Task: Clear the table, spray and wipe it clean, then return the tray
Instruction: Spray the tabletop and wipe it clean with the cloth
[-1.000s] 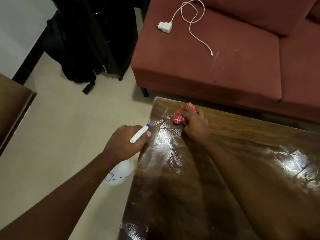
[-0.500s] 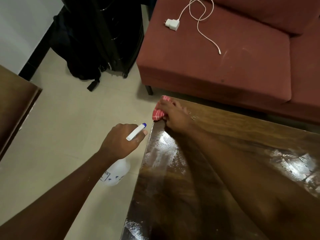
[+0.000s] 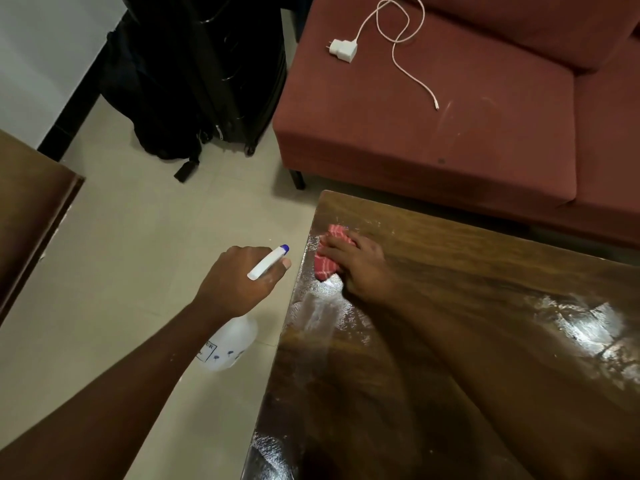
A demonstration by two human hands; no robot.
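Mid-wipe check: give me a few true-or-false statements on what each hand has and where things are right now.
1. The left hand grips the spray bottle over the floor, off the table. True.
2. The right hand holds a blue sponge. False: it holds a red checked cloth.
3. The cloth sits at the table's middle. False: it is by the left edge, near the far corner.
4. A white charger lies on the sofa. True.
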